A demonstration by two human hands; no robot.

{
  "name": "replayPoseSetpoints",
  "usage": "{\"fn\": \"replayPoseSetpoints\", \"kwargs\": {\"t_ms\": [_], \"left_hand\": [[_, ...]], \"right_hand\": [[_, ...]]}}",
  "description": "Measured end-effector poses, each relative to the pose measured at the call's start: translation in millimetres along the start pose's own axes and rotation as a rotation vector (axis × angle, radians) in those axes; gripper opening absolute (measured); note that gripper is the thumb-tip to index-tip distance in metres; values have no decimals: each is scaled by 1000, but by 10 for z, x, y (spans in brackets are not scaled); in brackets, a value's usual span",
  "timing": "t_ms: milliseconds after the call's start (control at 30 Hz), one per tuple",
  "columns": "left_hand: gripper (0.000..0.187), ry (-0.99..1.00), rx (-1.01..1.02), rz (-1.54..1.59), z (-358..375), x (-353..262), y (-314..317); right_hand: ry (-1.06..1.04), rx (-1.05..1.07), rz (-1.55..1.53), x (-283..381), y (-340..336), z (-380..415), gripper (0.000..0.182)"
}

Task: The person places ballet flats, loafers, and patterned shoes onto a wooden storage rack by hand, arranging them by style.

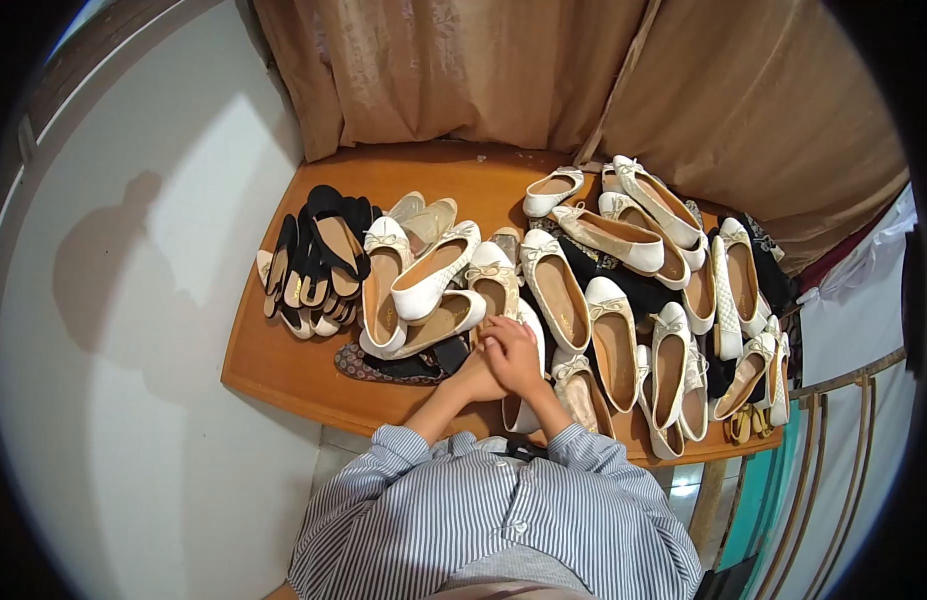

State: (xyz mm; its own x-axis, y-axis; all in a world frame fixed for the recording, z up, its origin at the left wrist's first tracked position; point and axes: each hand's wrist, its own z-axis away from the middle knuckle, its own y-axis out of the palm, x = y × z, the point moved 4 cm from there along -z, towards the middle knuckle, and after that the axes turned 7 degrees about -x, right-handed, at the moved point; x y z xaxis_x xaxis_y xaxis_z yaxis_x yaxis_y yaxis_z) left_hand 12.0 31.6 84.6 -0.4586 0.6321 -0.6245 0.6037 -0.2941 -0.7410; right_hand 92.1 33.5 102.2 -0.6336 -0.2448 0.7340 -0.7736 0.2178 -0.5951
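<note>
My left hand (472,379) and my right hand (515,352) are clasped together in front of my body, above the near edge of the table. The right one lies over the left with its fingers bent round it, and it hides most of the left fingers. No shoe is seen in either hand. Just beyond them is a white ballet flat (496,290) with a bow. To the left, a white flat (437,272) rests on other white flats. Right of my hands lie more white flats with tan insoles, including one tilted white flat (613,345).
A wooden table (284,370) carries the shoes. Black shoes (336,243) are heaped at its left, and a patterned dark shoe (379,365) lies near the front. White flats (652,205) are piled back right. Brown curtains (464,70) hang behind; a white wall (114,330) stands left.
</note>
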Motion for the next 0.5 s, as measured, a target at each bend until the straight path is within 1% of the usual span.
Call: {"fn": "replayPoseSetpoints", "kwargs": {"t_ms": [67,100,133,200,233,267,300,333,367,400,467,500], "left_hand": [[45,-129,141,-5,-26,-28,-106],[30,-44,93,-32,-27,-9,-132],[30,-46,94,-33,-41,1,-221],[25,-42,-10,34,-66,-17,-462],[22,58,-231,73,-69,-43,-564],[22,56,-226,69,-76,-47,-567],[22,21,-383,29,-87,-40,-626],[21,-14,-539,-11,-82,-59,-702],[27,-36,-500,-32,-58,59,-635],[27,-34,-494,-31,-47,96,-613],[29,-50,-542,-245,-47,106,-627],[32,-75,-532,-263,-41,125,-626]], "right_hand": [[68,94,-136,-112,-52,-28,26],[66,95,-139,-174,-77,-30,26],[46,101,-84,-247,-82,-21,27],[34,117,-27,-356,-63,21,30],[-3,115,37,-337,-51,34,28],[-41,111,101,-316,-38,42,27],[-38,109,94,-303,-21,52,27],[-91,124,193,-257,-2,68,24],[-143,140,293,-227,17,86,22],[-137,138,292,-228,27,95,22],[-191,41,246,-218,-8,92,17],[-184,100,260,-248,-11,98,24]]}}
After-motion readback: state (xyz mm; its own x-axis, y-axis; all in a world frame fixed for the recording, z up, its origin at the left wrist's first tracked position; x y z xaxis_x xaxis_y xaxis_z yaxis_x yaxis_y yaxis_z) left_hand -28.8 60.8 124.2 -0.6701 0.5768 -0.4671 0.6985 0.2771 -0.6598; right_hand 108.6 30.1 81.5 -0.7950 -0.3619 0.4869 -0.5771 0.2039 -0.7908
